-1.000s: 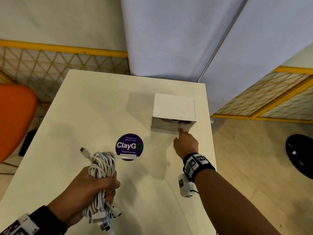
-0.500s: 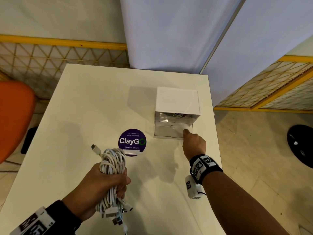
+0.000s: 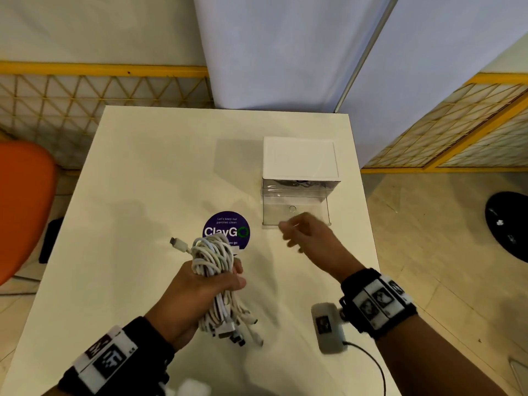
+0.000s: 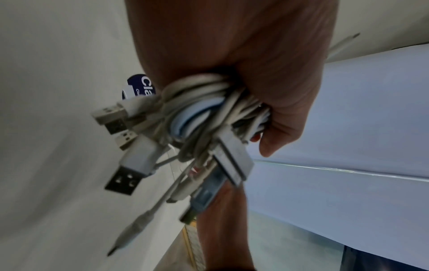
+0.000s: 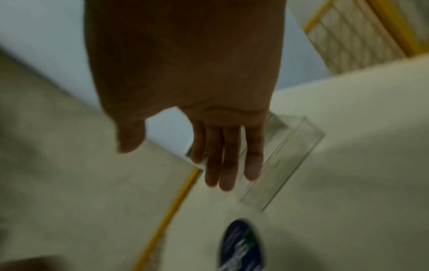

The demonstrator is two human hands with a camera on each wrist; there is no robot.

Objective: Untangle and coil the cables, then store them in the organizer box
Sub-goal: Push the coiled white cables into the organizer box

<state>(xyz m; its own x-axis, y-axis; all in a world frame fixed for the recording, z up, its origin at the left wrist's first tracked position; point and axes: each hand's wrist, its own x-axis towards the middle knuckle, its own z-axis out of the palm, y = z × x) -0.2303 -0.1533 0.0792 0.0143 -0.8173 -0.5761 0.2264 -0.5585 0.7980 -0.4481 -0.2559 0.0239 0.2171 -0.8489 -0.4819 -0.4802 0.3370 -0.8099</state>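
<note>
My left hand (image 3: 205, 287) grips a thick bundle of coiled white cables (image 3: 213, 258) above the near middle of the table; several USB plugs (image 4: 130, 165) hang from its lower end. The organizer box (image 3: 300, 158), white on top with a clear drawer (image 3: 295, 212) pulled out towards me, stands at the far right of the table. My right hand (image 3: 303, 235) hovers just in front of the drawer with its fingers (image 5: 228, 165) straight and holding nothing; it is blurred. Something dark shows inside the box above the drawer.
A round purple ClayGo sticker (image 3: 227, 228) lies on the white table (image 3: 148, 181) between the bundle and the box. An orange chair (image 3: 23, 201) stands at the left. White curtain panels (image 3: 285, 52) hang behind the table, with yellow lattice railings at both sides.
The clear drawer has been pulled out of the box. My right hand has let go of it and drawn back to the left. The left hand has carried the bundle forward.
</note>
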